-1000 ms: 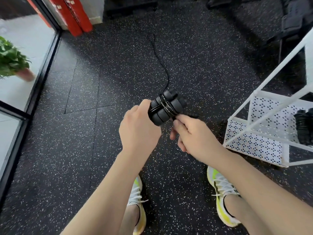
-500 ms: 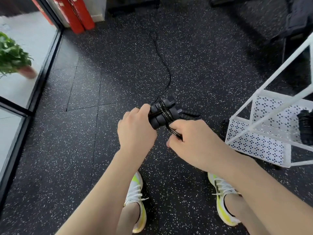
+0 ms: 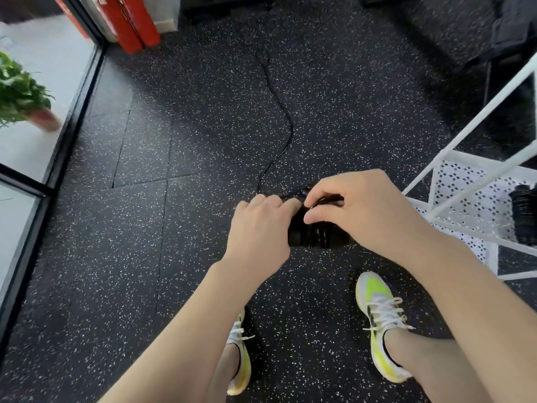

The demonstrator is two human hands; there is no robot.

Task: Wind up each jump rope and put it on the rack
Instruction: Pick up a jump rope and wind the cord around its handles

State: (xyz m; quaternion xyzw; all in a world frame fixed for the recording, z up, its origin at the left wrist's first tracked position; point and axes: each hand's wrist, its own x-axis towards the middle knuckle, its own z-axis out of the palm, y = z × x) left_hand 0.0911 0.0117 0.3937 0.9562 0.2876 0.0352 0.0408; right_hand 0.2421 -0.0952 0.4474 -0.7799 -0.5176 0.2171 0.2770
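Slack is the main hazard: the jump rope (image 3: 315,232) sits as a black bundle of handles and wound cord between the two hands, above the speckled floor (image 3: 145,257), while a long unwound tail of cord (image 3: 286,123) runs from the bundle away across the floor toward the far wall. The left hand (image 3: 258,231) has its fingers curled round the left end of the bundle and grips it; the right hand (image 3: 360,210) arches over the top, fingers bent, and appears to pinch a loop of cord against the handles, though the exact contact under the fingers is hidden. If the right hand lets that loop go loose before the next turn is laid, the turns already on the handles could spring off, since a stiff cord tends to uncoil. The trailing tail could also snag on the floor's seams or drag under the shoes (image 3: 380,321), which stand near the line it would take as it is drawn in; a sudden catch might jerk the bundle out of the left hand's hold. The white rack (image 3: 476,181) stands just to the right, with another dark wound bundle (image 3: 523,216) already lying on its perforated shelf, and a hurried swing toward it with cord unwound would likely hook the tail on the frame's bars
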